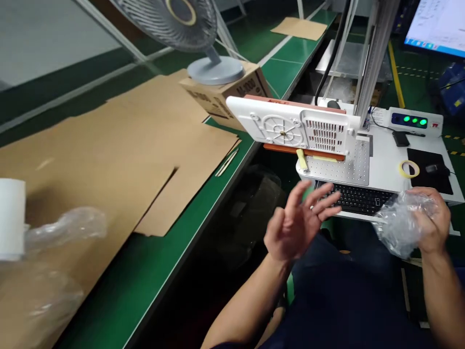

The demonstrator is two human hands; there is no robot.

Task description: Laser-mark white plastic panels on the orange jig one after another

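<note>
Plastic film (401,225), clear and crinkled, bunches into a loose, glossy wad in the right hand (432,220), whose fingers curl around it. The wad sits just above the near edge of a white desk, beside a black keyboard (358,198). The left hand (296,225) hangs open over the keyboard's near end, fingers spread and holding nothing. Beyond the keyboard stands a white moulded panel (286,127) with an orange-red edge. To the left, a flat cardboard sheet (109,160) lies on a green workbench (152,276), with a blurred white roll (10,218) at the picture's edge, trailing more clear wrap (65,228).
</note>
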